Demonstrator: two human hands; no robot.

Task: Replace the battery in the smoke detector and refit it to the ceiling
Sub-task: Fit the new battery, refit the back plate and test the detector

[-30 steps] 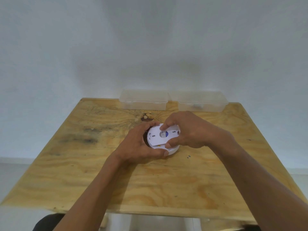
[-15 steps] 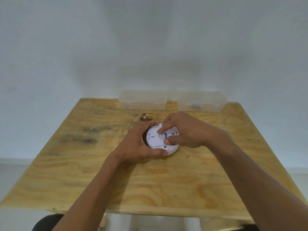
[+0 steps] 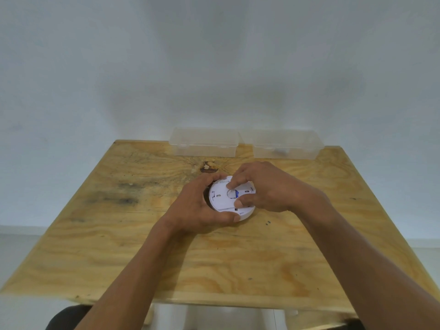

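Observation:
A round white smoke detector lies back side up on the wooden table, near the middle. My left hand wraps around its left and near rim, thumb along the front edge. My right hand rests on its right half, index finger and thumb pressing on the back plate near a small blue-marked centre. The right part of the detector is hidden under my fingers. No battery is visible.
Two clear plastic lidded boxes stand side by side at the table's far edge against the white wall; the right one holds a small pale item. A dark knot marks the wood just behind the detector.
The detector's back plate has settled lower and flatter on the body, and my right fingers have shifted slightly on it. My left hand keeps its grip.

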